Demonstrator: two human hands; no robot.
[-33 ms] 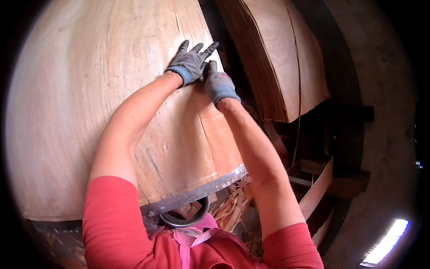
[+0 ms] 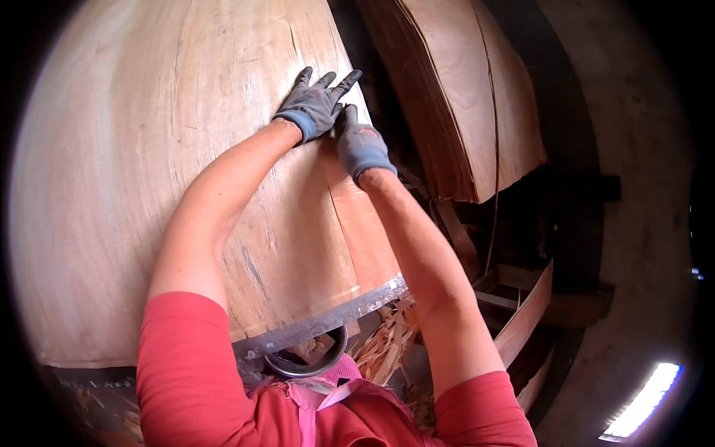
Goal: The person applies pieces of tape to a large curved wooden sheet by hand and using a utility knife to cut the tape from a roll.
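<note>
A broad pale wood veneer sheet [image 2: 149, 164] covers the work surface in front of me. My left hand [image 2: 313, 103], in a grey glove with dark fingertips, presses flat on it near its right edge, fingers spread. Just right of it and slightly nearer, my right hand [image 2: 363, 145] is gloved too, its fingers curled at the sheet's edge and its thumb side pointing forward. Whatever it grips is hidden beneath the glove. A narrower, more orange veneer strip [image 2: 361, 231] lies along the near right side, between the seam and my right forearm.
To the right, past a dark gap, stands a thick stack of veneer [image 2: 484, 97] with a cord over it. A worn grey edge [image 2: 328, 316] borders the surface near me. Below are a round metal-rimmed container [image 2: 339, 357], wood scraps [image 2: 383, 343] and a thin board [image 2: 525, 313].
My right hand has shifted slightly left and toward me along the sheet's edge. The left hand stays almost in place.
</note>
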